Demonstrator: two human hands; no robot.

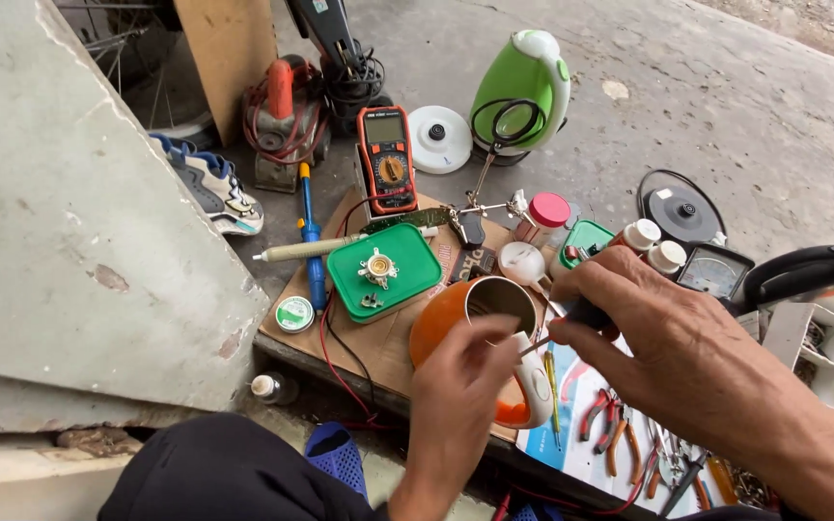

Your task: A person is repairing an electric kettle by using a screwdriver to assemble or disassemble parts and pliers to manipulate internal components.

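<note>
Two hands on work: left hand gripping orange kettle, right hand clamped on screwdriver.

The left hand grips the white handle of an orange electric kettle with a shiny metal inside, tilted on its side. The right hand, just right of the kettle, pinches a black-handled tool whose thin tip points at the handle. Behind the kettle lies a green square plastic tray holding 1 small white part. Behind the tray stands an orange-and-black multimeter. Far behind the kettle stands a green-and-white plastic kettle.
</note>
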